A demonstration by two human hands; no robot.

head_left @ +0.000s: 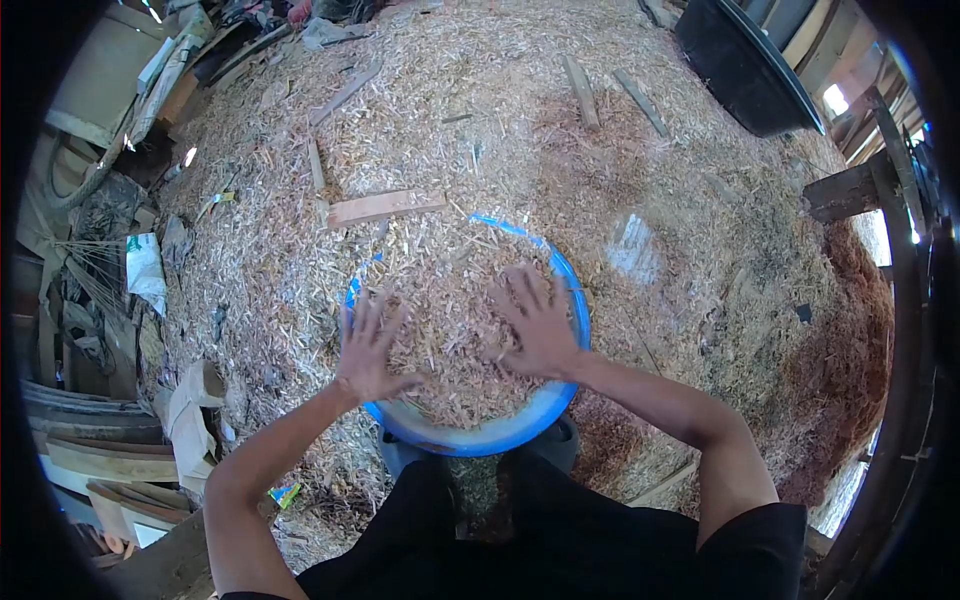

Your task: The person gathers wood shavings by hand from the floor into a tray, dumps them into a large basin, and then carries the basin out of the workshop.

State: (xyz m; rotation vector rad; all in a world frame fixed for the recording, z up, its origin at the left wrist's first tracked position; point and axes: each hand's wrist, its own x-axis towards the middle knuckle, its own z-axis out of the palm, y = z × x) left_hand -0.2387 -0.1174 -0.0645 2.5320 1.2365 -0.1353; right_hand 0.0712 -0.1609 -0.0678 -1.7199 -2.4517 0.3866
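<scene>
A round basin with a blue rim (487, 440) sits between my feet, filled with pale wood shavings (450, 310). Shavings cover part of its far rim and spill past the left side. My left hand (370, 352) is spread over the left part of the heap, palm down, fingers apart. On the right, my right hand (540, 325) also lies spread on the shavings, its wrist over the basin's right edge. Neither hand grips anything. The fingertips are slightly blurred.
Shavings cover the floor all around. Beyond the basin lie a short plank (387, 207) and several wood strips. A large black tub (745, 70) stands at the far right, near a wooden post (845, 190). Stacked boards (105, 460) and a white packet (146, 268) are at left.
</scene>
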